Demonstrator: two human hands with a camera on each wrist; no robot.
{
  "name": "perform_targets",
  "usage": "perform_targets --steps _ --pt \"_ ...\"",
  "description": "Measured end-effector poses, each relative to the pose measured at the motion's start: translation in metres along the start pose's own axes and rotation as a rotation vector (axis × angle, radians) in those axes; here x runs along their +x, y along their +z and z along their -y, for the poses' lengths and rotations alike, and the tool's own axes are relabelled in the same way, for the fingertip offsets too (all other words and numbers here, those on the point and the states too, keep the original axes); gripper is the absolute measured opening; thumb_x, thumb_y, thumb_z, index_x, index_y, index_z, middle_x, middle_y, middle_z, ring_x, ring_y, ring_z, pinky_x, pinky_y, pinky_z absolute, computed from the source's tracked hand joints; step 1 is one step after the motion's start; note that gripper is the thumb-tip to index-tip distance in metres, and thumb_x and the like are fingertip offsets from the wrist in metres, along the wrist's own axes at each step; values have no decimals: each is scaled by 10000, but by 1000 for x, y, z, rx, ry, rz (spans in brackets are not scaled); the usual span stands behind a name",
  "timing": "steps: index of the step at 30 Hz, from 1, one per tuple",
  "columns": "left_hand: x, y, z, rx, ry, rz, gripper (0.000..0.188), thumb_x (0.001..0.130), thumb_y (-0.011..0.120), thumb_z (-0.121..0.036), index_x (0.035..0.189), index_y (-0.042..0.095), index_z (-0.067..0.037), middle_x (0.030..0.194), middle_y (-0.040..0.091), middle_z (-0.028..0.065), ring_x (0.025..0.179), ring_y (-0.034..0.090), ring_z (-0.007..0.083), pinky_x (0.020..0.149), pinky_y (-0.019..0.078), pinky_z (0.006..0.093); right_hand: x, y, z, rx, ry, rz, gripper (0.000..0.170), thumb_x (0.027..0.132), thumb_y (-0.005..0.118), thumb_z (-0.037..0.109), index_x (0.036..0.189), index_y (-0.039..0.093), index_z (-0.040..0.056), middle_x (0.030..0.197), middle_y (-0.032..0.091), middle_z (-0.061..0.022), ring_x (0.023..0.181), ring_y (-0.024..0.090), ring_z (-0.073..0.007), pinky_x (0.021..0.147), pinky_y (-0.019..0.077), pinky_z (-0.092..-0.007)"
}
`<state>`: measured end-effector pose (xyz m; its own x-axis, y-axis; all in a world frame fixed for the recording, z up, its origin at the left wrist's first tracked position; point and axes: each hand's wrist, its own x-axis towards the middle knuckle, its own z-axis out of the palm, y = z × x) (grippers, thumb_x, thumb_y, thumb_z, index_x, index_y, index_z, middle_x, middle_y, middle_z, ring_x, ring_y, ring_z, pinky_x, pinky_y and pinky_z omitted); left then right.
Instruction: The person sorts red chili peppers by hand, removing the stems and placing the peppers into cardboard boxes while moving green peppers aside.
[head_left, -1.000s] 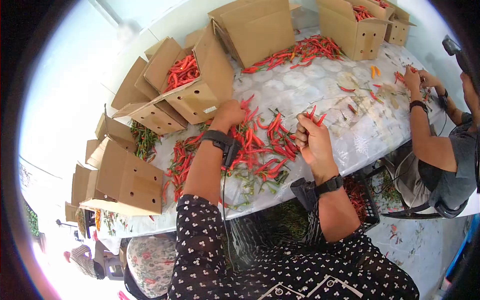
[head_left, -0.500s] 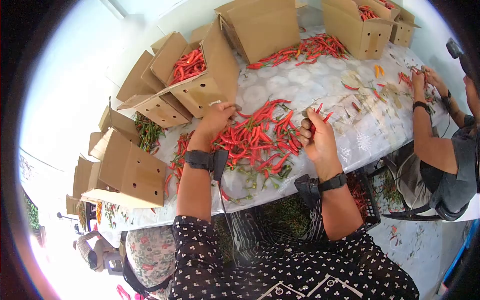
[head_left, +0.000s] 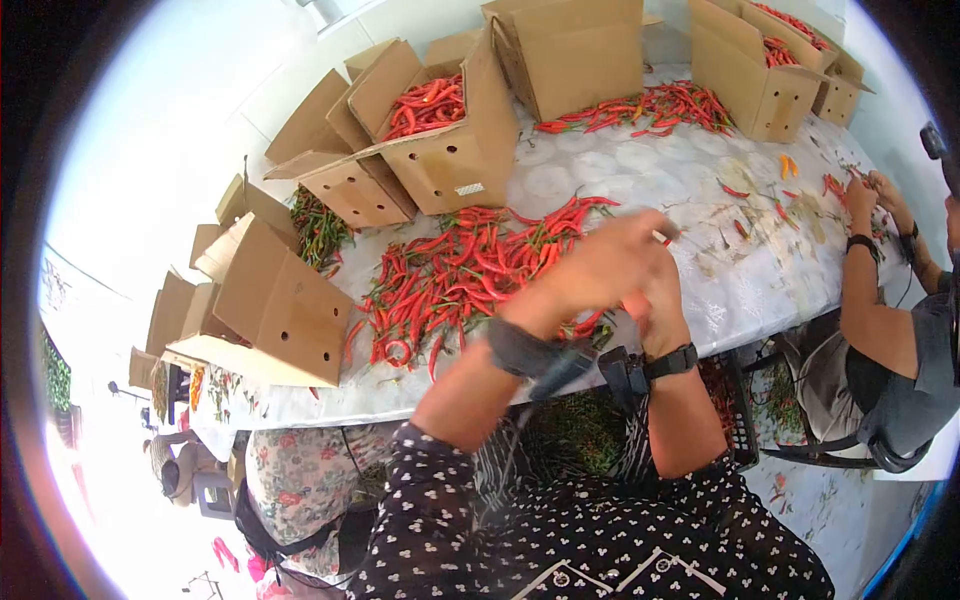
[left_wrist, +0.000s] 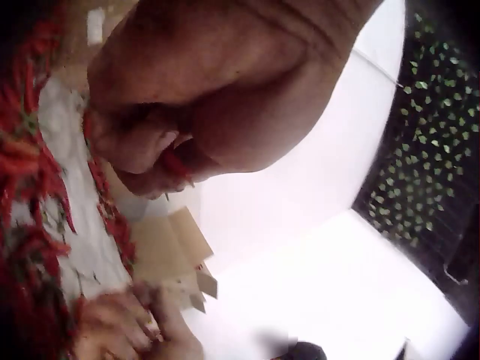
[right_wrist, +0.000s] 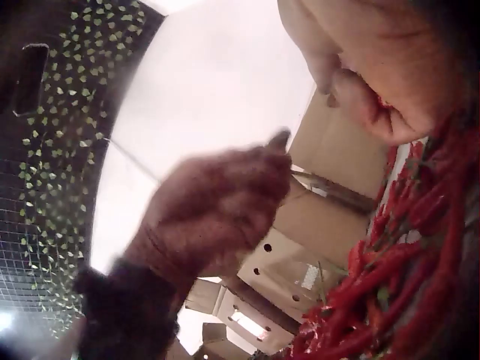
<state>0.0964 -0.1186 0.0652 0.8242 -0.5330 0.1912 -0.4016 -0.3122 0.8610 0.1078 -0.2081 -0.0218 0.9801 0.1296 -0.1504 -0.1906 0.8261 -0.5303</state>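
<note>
A spread heap of red chili peppers [head_left: 440, 285] with green stems lies on the covered table. My left hand [head_left: 605, 270], blurred, is stretched across to the right, overlapping my right hand [head_left: 660, 310] in the head view. In the left wrist view, a red chili [left_wrist: 176, 166] shows between the curled fingers of the left hand [left_wrist: 210, 90]. The right hand [right_wrist: 397, 67] is curled beside the heap in its own wrist view, with a little red showing between its fingers. There the left hand [right_wrist: 217, 202] comes close, thumb and fingers together.
Cardboard boxes [head_left: 445, 165] line the table's far side, several filled with chilies. More chilies [head_left: 660, 108] lie farther back. A crate [head_left: 730, 400] stands below the table edge. At right, another person's hands [head_left: 865, 200] work over chilies.
My left hand has moved from beside the box, over the heap, to the right hand. The right hand has stayed nearly in place. The head view has shifted slightly.
</note>
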Motion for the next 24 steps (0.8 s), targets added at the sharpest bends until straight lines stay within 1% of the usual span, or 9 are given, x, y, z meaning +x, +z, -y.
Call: perform_targets --steps 1,4,6,7,9,13,16,20,24 --pt "0 18 -1 261 225 -30 266 771 506 -144 1003 541 -19 797 584 214 730 563 306 722 437 381 -6 14 -1 15 -37 -130 98 831 577 198 797 534 118 608 446 33 462 337 -54 402 248 -206" --pt "-8 42 -25 452 -32 31 288 749 507 -145 1010 542 -28 866 569 243 876 536 391 849 372 456 -13 18 -11 -59 -174 -196 94 832 569 184 785 524 116 607 436 32 457 326 -54 401 245 -204" --pt "-6 19 -19 286 316 73 310 785 502 -175 1053 543 -25 947 576 204 889 568 327 750 449 389 -16 11 -16 -227 -372 -72 101 832 564 175 767 511 119 607 432 32 454 321 -52 399 243 -202" --pt "-9 2 -15 258 254 -13 274 784 504 -167 1007 573 -22 934 586 189 865 577 316 742 455 382 -14 8 -9 -224 -376 -76 101 832 564 175 767 511 119 607 432 32 454 321 -52 399 243 -202" --pt "-8 -39 4 524 199 -113 256 780 507 -161 973 593 -16 922 598 185 853 585 317 738 462 370 -9 1 11 36 -9 -71 105 834 563 179 765 510 121 608 438 27 452 331 -54 396 246 -199" --pt "-18 -110 78 999 -398 -200 268 756 543 -190 983 608 -63 964 591 191 907 570 335 775 451 412 -4 -10 12 35 19 -45 126 830 583 219 818 511 115 619 434 30 477 343 -58 407 267 -204" --pt "-33 -136 128 1104 -310 -339 297 732 574 -236 981 600 -76 1001 575 202 929 549 359 791 444 430 -5 -5 10 27 13 -40 121 831 579 213 808 514 113 614 426 32 472 343 -56 399 267 -206" --pt "-44 -149 152 1057 -327 -182 358 693 599 -180 1029 585 -56 1016 570 209 988 527 366 841 434 421 -4 2 6 3 24 -66 117 835 573 213 795 521 117 617 438 30 472 354 -59 400 273 -201" --pt "-56 -150 112 962 -466 34 357 672 614 -158 1016 598 -61 978 586 198 984 534 348 841 437 409 -2 4 1 -14 47 -34 111 836 570 211 787 524 122 621 450 29 475 362 -62 402 278 -203"
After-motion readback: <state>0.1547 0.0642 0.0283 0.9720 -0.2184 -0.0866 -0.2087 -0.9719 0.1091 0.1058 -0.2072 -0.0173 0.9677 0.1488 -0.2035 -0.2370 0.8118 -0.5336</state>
